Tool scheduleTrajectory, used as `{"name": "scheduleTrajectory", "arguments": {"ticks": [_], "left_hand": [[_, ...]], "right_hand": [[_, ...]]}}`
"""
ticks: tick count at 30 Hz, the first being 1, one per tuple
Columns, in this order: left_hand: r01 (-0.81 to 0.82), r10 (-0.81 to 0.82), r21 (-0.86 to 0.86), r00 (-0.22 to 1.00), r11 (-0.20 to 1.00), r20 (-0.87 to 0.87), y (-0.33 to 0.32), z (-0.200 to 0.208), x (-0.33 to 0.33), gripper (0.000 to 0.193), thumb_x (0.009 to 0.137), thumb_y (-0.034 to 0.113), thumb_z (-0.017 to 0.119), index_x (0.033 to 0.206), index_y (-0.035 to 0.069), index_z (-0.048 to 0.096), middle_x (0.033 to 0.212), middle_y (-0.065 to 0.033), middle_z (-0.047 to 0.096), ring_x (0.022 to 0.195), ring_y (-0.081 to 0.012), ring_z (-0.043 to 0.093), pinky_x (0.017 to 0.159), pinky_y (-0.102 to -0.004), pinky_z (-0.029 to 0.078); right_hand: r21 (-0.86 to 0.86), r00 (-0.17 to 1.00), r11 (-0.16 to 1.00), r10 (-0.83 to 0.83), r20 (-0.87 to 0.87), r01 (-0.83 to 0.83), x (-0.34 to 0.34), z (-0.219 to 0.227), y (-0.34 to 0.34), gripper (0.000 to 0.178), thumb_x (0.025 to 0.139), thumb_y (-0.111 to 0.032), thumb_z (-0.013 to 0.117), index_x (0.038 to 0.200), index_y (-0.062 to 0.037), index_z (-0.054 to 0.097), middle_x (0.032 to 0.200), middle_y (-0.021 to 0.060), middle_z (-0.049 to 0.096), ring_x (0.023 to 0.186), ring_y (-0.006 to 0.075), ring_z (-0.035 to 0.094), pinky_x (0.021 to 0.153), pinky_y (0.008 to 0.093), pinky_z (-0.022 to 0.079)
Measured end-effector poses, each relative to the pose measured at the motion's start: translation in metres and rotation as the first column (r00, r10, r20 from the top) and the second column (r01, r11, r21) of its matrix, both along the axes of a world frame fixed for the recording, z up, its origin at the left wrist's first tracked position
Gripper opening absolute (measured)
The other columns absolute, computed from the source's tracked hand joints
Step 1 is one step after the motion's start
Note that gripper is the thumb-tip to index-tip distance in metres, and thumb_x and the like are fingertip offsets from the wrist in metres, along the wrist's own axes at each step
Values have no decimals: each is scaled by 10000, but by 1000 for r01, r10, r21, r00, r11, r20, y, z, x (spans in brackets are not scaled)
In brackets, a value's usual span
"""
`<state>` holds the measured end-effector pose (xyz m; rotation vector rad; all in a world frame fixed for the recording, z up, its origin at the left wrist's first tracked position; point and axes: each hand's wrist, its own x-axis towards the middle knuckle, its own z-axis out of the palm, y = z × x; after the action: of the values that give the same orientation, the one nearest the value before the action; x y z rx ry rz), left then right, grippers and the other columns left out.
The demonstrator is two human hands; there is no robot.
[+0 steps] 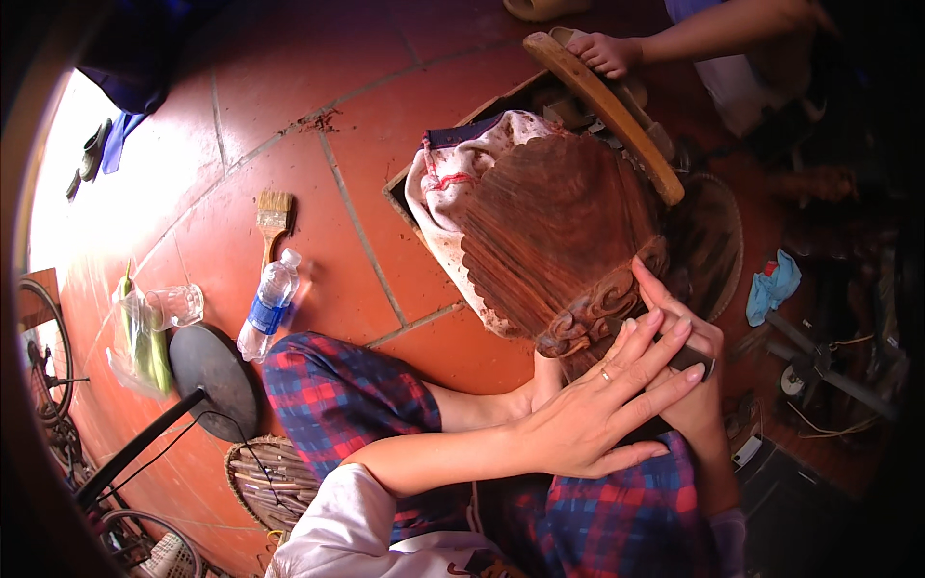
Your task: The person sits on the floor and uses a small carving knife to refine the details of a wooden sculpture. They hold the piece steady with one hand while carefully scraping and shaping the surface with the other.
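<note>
A reddish-brown carved wood piece (564, 217) with a wavy edge and scrollwork at its near end lies in front of me on a white cloth (438, 207). My left hand (612, 390) reaches across from the left, fingers stretched out and lying over my right hand, a ring on one finger. Near the scrollwork, my right hand (699, 342) is partly covered by the left. Its index finger points along the carving's near right edge. A dark flat piece (692, 358) shows in its grip; its kind is hard to make out.
A curved wooden bar (617, 120) crosses a wooden box (395, 193) beneath the cloth; another person's hand (607, 55) is at its far end. Leftward on the tiles are a brush (274, 217), a water bottle (270, 303), a clear cup (176, 306) and a round black base (214, 376).
</note>
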<state>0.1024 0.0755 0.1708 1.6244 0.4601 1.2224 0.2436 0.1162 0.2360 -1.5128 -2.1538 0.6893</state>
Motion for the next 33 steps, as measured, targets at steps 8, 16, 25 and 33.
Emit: {"name": "scheduleTrajectory", "arguments": {"ticks": [8, 16, 25, 33], "left_hand": [[-24, 24, -19, 1000, 1000, -1, -6, -6, 2, 822, 834, 341, 749, 1511, 119, 339, 1591, -293, 114, 1461, -527, 72, 1128, -604, 188], [-77, 78, -11, 994, 997, 83, 1, 1, 0, 742, 842, 208, 732, 1463, 13, 376, 1561, -300, 196, 1460, -476, 162, 1154, -523, 243], [718, 260, -696, 672, 0, 693, -52, -35, 2, 490, 1051, 336, 434, 1377, -30, 440, 1256, -170, 611, 1175, -232, 583, 1057, -355, 423], [-73, 77, -595, 997, 801, -18, -51, -14, -9, 615, 888, 36, 686, 1422, -39, 391, 823, -72, 679, 694, -114, 642, 637, -231, 502]], "right_hand": [[-19, 999, 999, -46, -10, 46, -4, -3, -5, 151, 830, -78, 637, 773, 51, 583, 1253, 248, 622, 844, 329, 716, 724, 368, 569], [80, 990, 988, -124, -61, 129, -8, -1, -11, 147, 899, -78, 607, 906, 69, 613, 1140, 235, 675, 947, 321, 714, 857, 388, 559], [246, 985, 962, -83, -150, 119, -1, 9, -28, 246, 808, 118, 669, 1049, 70, 665, 943, 192, 690, 795, 254, 716, 685, 326, 588], [191, 956, 955, -180, -232, 226, 9, -6, -38, 123, 817, -12, 702, 780, -9, 584, 985, 192, 690, 833, 279, 705, 670, 324, 558]]}}
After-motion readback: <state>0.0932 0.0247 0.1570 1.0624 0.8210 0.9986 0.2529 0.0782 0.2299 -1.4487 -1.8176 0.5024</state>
